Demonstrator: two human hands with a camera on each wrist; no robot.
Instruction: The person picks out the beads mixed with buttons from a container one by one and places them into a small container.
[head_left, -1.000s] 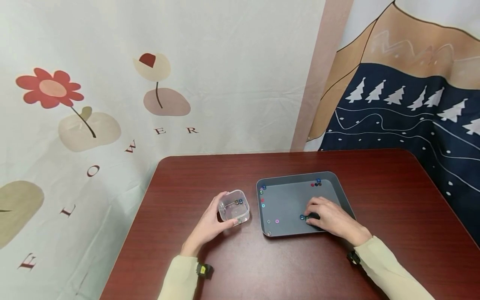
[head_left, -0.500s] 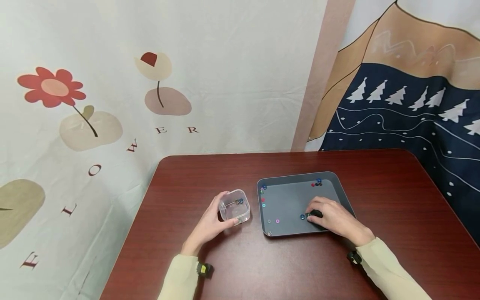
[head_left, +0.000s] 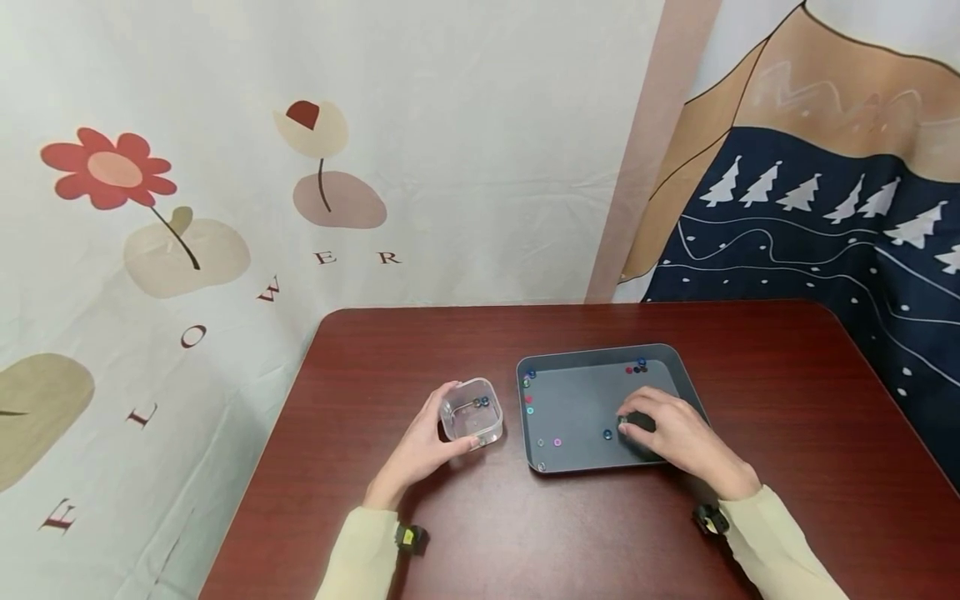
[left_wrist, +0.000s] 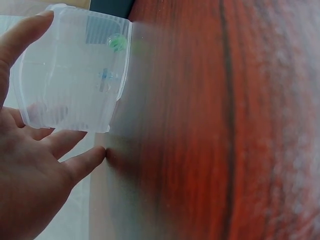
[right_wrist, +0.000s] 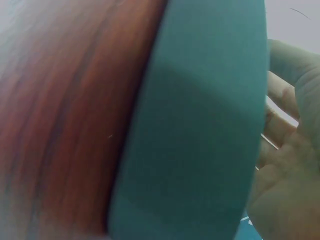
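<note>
A small clear plastic box [head_left: 474, 410] stands on the dark red table [head_left: 420, 350], with a few beads inside. My left hand [head_left: 456, 421] grips it from the left, thumb at the near side. In the left wrist view the box [left_wrist: 75, 70] shows a green bead [left_wrist: 117, 42] and a blue bead [left_wrist: 105, 77]. To its right lies a grey tray [head_left: 577, 400]. My right hand [head_left: 624, 427] rests inside it, fingers curled, tips pinching a small dark bead on the floor. A blue bead [head_left: 607, 434] lies just left of them. The tray's outer wall [right_wrist: 200, 125] fills the right wrist view.
More small beads lie along the tray's left wall [head_left: 528, 398] and at its far corner [head_left: 636, 367]; a pink one [head_left: 557, 442] sits near the front. Printed cloth hangs behind the table. Bare table surface lies beyond and to the right of the tray.
My right fingertips have drawn back slightly right and away from the blue bead. The left hand and the box have stayed put.
</note>
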